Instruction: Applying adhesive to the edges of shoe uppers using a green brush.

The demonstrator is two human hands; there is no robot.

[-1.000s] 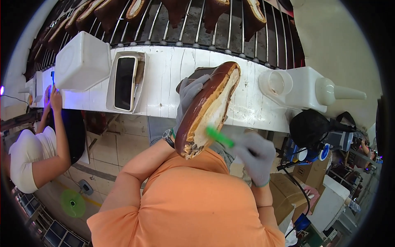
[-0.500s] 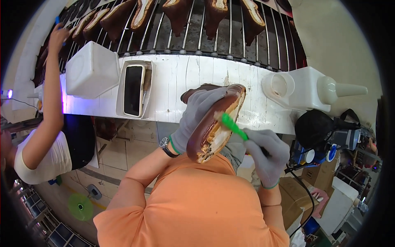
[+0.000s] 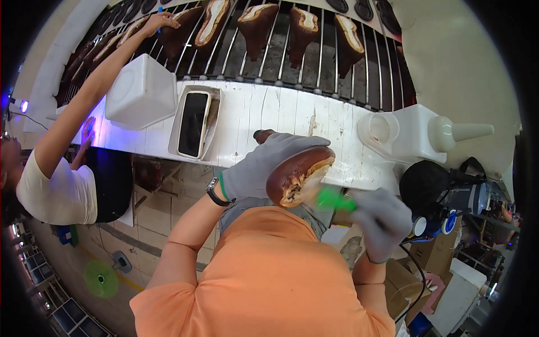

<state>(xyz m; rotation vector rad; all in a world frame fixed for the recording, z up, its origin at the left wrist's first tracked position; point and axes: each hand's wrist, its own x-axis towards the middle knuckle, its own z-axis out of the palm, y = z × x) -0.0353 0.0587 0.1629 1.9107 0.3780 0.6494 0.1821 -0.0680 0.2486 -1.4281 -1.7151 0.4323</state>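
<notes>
In front of my chest I hold a brown leather shoe upper [image 3: 287,175], its pale underside with a rough, ragged edge turned to the right. My gloved left hand [image 3: 255,167] is wrapped over its far-left side. My gloved right hand [image 3: 384,220] is closed around a brush with a green handle [image 3: 336,199]. Motion blurs the brush, and its pale bristle end is at the underside near the shoe's lower end; I cannot tell whether they touch. Beyond my left hand a dark brown piece [image 3: 264,135] sticks out, mostly hidden.
Across the white bench [image 3: 252,109] stand a white container [image 3: 143,92], a tray with a phone [image 3: 193,124] and, at right, a white bottle with a spout [image 3: 418,133]. Behind runs a roller conveyor [image 3: 281,70] bearing several brown uppers. A co-worker's arm [image 3: 92,92] reaches over it at left.
The shoe has turned, its lower end now higher and more foreshortened. My right hand and brush have moved down and right. The co-worker's hand has shifted right over the conveyor.
</notes>
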